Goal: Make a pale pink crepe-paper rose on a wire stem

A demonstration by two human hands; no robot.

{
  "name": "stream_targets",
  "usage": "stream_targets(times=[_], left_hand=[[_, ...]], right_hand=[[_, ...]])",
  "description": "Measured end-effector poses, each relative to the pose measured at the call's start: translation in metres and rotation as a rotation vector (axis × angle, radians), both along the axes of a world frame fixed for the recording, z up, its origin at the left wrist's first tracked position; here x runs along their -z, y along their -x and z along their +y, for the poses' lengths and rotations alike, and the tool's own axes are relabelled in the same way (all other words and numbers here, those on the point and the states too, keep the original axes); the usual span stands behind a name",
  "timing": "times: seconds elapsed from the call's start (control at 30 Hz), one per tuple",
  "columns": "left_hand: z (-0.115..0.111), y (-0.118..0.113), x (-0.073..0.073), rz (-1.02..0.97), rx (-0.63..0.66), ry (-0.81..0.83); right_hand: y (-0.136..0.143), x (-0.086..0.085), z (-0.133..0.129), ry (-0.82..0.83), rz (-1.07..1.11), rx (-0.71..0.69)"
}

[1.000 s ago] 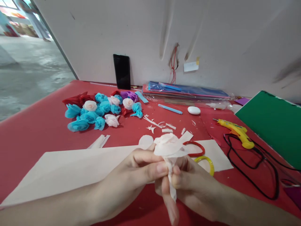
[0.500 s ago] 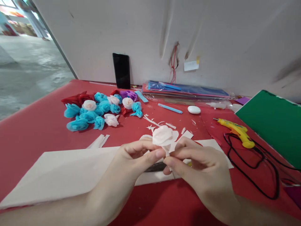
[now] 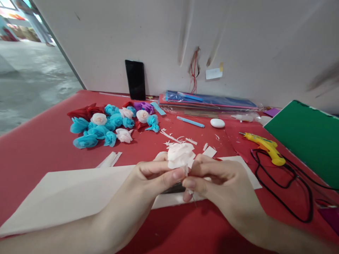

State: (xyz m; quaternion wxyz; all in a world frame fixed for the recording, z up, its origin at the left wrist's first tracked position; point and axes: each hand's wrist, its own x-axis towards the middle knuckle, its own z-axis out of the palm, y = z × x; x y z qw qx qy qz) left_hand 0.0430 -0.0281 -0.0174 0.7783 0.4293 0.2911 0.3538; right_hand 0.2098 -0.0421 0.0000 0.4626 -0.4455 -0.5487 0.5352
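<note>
A pale pink paper flower [image 3: 180, 155] is held upright between my two hands, above a long white paper sheet [image 3: 87, 192]. My left hand [image 3: 156, 180] is closed, thumb and fingers pinching the flower's base from the left. My right hand [image 3: 214, 183] is closed too, its thumb and forefinger pinching the lower end of the flower. A thin wire or thread dangles beneath the right fingertips. Behind my fingers a dark object [image 3: 173, 188] lies on the sheet, mostly hidden. Small white paper scraps [image 3: 172, 137] are scattered just beyond the flower.
Finished blue, red, pink and purple flowers [image 3: 111, 121] are heaped at the left. A phone [image 3: 135, 80] leans on the back wall. A blue pen [image 3: 190, 122] and a white oval object [image 3: 217, 123] lie mid-table. Right stand a yellow glue gun [image 3: 265, 146], its black cable and a green board [image 3: 304, 141].
The flower has tipped and turned slightly to the left in my fingers, showing its layered petals. Both hands keep their pinch, with the right fingertips a little closer to the left.
</note>
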Motion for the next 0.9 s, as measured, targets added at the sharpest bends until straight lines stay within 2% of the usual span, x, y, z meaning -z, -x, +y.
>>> stream_targets(times=[0.07, 0.17, 0.4, 0.67, 0.9], left_hand=[[0.001, 0.000, 0.000, 0.003, 0.029, -0.034], [0.002, 0.000, 0.000, 0.014, 0.038, -0.044], [0.004, 0.002, 0.000, -0.139, 0.060, -0.004], [0.004, 0.006, 0.001, -0.119, 0.131, 0.022], [0.007, 0.003, 0.000, -0.142, 0.201, 0.057]], right_hand=[[-0.001, 0.004, 0.003, 0.240, 0.230, -0.165], [0.000, 0.012, 0.008, 0.364, 0.455, -0.295], [0.000, 0.017, 0.010, 0.398, 0.530, -0.375], [0.001, 0.019, 0.007, 0.472, 0.588, -0.457], [0.004, 0.029, 0.002, 0.503, 0.719, -0.479]])
